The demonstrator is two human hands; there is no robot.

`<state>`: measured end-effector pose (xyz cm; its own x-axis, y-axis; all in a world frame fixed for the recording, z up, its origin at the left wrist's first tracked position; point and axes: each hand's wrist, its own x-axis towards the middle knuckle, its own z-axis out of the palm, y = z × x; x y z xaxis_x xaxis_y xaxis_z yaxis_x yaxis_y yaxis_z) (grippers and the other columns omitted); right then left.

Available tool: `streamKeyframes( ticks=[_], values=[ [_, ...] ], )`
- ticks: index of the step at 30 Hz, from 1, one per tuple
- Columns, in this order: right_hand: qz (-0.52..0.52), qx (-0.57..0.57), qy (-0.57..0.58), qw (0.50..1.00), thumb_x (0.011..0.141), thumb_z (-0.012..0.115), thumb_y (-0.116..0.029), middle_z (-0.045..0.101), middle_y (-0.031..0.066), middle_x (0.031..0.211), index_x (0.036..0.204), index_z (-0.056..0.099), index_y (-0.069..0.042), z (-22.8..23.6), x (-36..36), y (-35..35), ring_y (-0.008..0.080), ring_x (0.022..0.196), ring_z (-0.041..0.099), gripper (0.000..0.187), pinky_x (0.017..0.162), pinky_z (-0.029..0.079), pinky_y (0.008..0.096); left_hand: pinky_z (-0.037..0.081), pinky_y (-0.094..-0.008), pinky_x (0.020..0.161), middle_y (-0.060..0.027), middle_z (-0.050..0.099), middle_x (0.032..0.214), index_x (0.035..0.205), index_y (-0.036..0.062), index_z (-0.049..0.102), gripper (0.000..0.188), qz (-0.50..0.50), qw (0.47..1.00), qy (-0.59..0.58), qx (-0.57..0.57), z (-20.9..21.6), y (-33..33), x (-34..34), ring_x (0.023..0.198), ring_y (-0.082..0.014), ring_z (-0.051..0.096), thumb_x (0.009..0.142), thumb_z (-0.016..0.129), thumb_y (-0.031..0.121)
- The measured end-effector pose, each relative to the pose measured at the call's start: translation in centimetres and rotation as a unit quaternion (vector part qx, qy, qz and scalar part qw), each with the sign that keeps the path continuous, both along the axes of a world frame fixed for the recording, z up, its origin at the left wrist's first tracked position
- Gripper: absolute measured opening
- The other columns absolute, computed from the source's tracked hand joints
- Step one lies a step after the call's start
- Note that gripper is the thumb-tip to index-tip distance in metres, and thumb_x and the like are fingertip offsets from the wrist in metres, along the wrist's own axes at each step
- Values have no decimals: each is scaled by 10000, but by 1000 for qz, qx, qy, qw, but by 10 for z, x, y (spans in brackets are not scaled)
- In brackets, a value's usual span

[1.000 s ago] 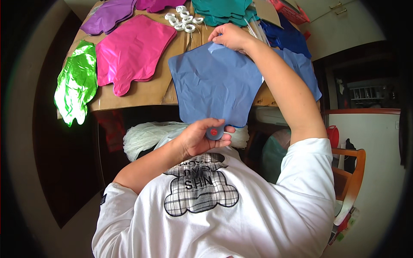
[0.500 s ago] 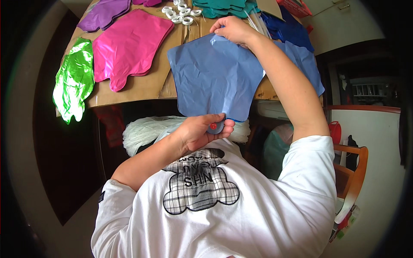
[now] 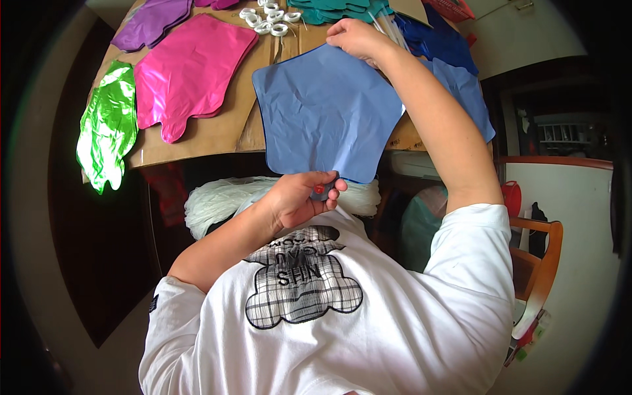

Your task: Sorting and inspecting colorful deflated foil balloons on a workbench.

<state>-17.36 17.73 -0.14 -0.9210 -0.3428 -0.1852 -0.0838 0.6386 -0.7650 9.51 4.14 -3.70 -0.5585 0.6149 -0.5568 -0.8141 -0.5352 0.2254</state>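
Observation:
A flat, uninflated blue foil balloon (image 3: 322, 112), star-like with rounded points, is spread between my hands over the table's near edge. My left hand (image 3: 296, 201) closes its thumb and fingers on the neck at the bottom, where a small red mark shows. At the top point, my right hand (image 3: 359, 39) pinches the far edge between thumb and fingertips. The foil hangs fairly taut, with light creases running through it. To its right lies a pile of similar blue balloons (image 3: 464, 99), partly behind my right forearm.
Cardboard (image 3: 184, 148) covers the table. On it lie pink (image 3: 191, 72), shiny green (image 3: 108, 125), purple (image 3: 151, 25), teal (image 3: 336, 10) and dark blue (image 3: 447, 49) foil balloons, plus white ribbon rolls (image 3: 279, 30). A whitish stringy bundle (image 3: 204, 204) sits below the edge; a wooden chair (image 3: 540, 250) stands right.
The blue balloon has been pulled flatter and tauter, its folds smoothed. Both hands have shifted slightly up and left in the picture, keeping their hold; the whole view moved a little too.

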Motion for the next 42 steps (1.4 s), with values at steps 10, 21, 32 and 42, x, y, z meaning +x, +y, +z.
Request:
streamKeyframes(
  ticks=[10,21,32,42],
  values=[
    [49,144,77,985,917,561,-167,606,178,1200,1294,537,-92,31,40,-19,285,1064,589,385,870,483,366,524,-320,777,-105,630,998,1055,-49,553,201,16,998,-7,60,0,0,1,818,-159,595,963,509,124],
    [188,161,162,955,891,563,-139,592,153,1258,1333,528,-114,28,19,-4,283,1126,574,444,941,459,366,527,-332,798,-93,620,958,1020,-47,567,143,26,999,-28,-23,6,4,2,815,-165,594,956,500,62],
    [193,141,152,959,826,586,-119,658,164,1064,1073,640,-45,26,19,-10,315,1036,603,263,914,466,377,531,-335,803,-121,620,973,989,-39,565,137,36,999,-15,7,13,2,1,833,-196,606,942,527,84],
    [160,145,194,957,866,574,-139,611,177,1090,1097,610,-46,22,30,-8,311,1067,565,251,925,442,387,510,-308,738,-76,603,895,964,-1,558,103,27,999,-23,-13,10,3,-4,750,-140,553,960,533,99]
  ],
)
